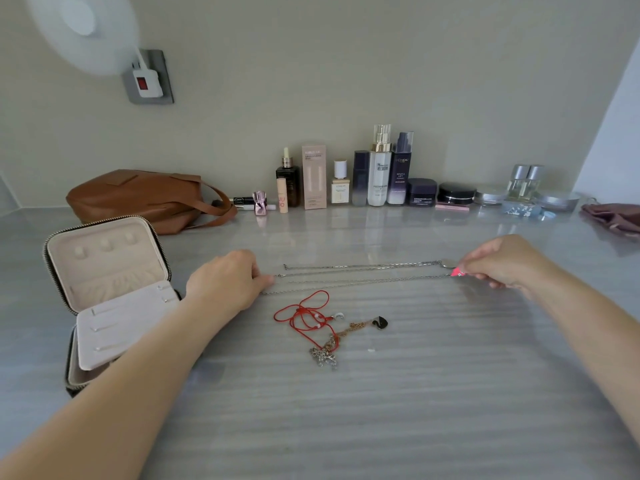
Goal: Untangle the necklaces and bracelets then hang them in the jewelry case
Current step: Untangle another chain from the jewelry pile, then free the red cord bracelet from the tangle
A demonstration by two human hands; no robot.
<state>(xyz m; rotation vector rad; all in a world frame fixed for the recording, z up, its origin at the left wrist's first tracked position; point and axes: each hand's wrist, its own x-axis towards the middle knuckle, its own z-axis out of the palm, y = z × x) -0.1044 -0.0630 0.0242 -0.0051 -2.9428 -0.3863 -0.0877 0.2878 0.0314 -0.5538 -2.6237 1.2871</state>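
Observation:
Two silver chain necklaces lie stretched left to right across the grey table. The far silver necklace (363,266) ends in a round disc near my right hand. The near silver necklace (356,282) carries a pink pendant (458,272). My left hand (225,282) pinches its left end, and my right hand (502,263) pinches it at the pendant. Closer to me lies a tangle: a red cord bracelet (308,315), a gold chain with a black swan charm (379,322) and a small silver chain (323,356). The open jewelry case (104,292) stands at the left with beige lining and hooks.
A brown leather bag (145,199) lies behind the case. A row of cosmetic bottles and jars (377,181) lines the back wall. A mauve pouch (613,218) sits at the far right. A white fan (86,32) hangs at top left.

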